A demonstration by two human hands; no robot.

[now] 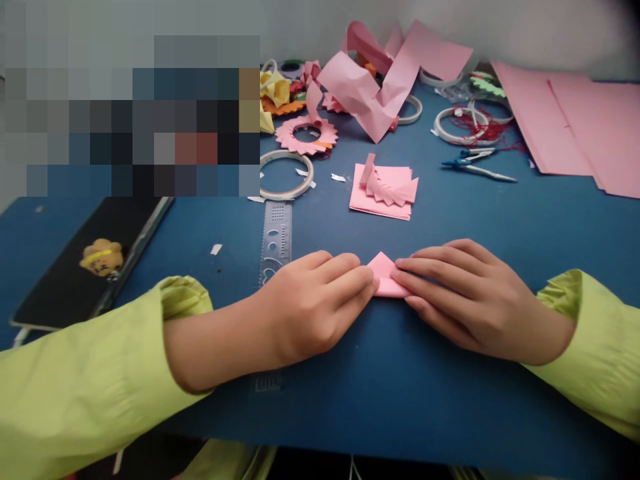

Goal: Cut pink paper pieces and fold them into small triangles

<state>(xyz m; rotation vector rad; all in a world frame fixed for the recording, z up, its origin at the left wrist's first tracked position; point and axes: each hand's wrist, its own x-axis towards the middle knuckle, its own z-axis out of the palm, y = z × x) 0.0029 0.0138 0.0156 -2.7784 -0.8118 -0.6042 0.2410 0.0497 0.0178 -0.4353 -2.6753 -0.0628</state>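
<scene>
The left hand [320, 303] pinches the left end of a small folded pink paper [386, 281], on or just above the bench [350, 407]; likely light, crisp, easily creased, best held by its ends. The right hand [475, 293] pinches the other, fingers extended.

open tabletop [440, 210] runs between two obstacles: pink paper stack [373, 206] and compass [480, 171]
</scene>
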